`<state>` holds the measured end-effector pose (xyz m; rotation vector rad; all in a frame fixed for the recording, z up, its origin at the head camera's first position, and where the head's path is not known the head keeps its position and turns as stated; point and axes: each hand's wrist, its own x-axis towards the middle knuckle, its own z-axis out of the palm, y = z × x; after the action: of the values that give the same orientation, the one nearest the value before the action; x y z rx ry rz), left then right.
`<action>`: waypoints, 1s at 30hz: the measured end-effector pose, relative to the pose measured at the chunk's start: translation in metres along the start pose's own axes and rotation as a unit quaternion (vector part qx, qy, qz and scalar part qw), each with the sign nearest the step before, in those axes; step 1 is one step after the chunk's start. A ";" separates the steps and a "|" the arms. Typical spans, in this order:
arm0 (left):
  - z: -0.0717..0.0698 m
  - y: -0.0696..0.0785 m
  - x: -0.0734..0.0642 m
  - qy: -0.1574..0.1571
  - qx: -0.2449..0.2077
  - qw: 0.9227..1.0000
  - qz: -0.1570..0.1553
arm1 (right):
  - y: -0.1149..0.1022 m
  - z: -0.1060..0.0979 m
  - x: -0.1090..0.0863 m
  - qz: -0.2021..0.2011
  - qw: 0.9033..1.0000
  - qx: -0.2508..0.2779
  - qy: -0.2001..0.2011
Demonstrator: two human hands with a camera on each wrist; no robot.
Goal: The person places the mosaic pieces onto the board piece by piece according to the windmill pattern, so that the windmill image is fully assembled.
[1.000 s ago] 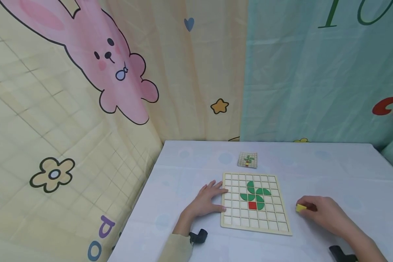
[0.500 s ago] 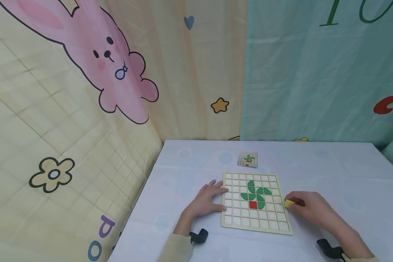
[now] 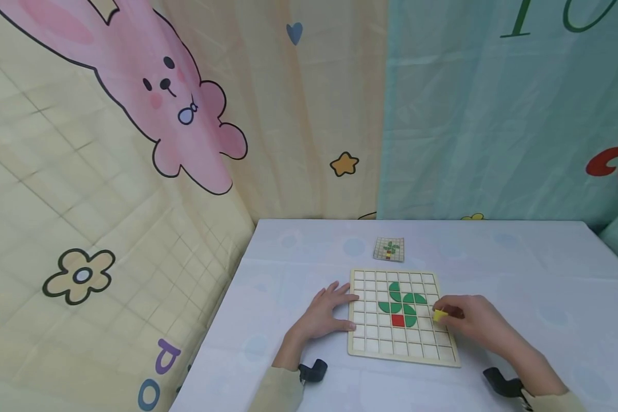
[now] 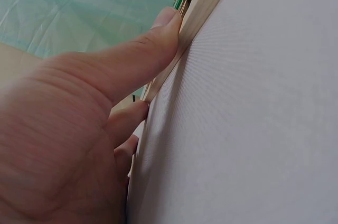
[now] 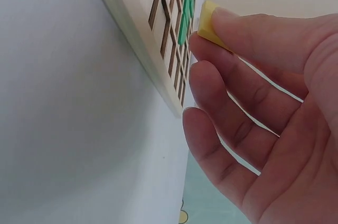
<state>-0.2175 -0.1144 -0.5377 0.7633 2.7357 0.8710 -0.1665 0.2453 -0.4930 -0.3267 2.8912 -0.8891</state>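
Observation:
A wooden grid board (image 3: 371,347) lies on the table, with several green quarter-round tiles (image 3: 419,298) and one red square tile (image 3: 398,321) set in its squares. My left hand (image 3: 321,315) rests at the board's left edge, fingers spread, thumb and fingertips touching the rim; the left wrist view shows the thumb (image 4: 142,49) against it. Between thumb and fingers my right hand (image 3: 481,323) pinches a yellow tile (image 5: 209,20), held above the board's right side. In the right wrist view the tile is apart from the board, and the other fingers are loosely bent.
A small pattern card (image 3: 389,250) lies behind the board, showing a similar green, red and yellow figure on a grid. A white cloth covers the table (image 3: 298,252). Printed curtains (image 3: 314,114) hang behind and to the left. Each wrist wears a black camera mount (image 3: 313,371).
My right hand has moved left with the yellow tile, from the table right of the board to over its right edge. The left hand stays at the board's left edge.

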 end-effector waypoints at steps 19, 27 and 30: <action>0.000 0.002 -0.002 0.001 0.003 1.000 -0.002 | -0.021 0.016 0.007 -0.047 0.999 0.020 0.003; -0.001 0.005 -0.002 0.001 0.009 1.000 -0.007 | -0.032 0.023 0.012 -0.034 0.999 0.028 0.001; -0.001 0.005 -0.001 0.002 0.010 1.000 -0.010 | -0.034 0.025 0.014 -0.037 0.999 0.022 -0.002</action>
<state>-0.2145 -0.1117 -0.5339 0.7362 2.7549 0.8426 -0.1699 0.2010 -0.4947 -0.4322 2.8685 -0.9594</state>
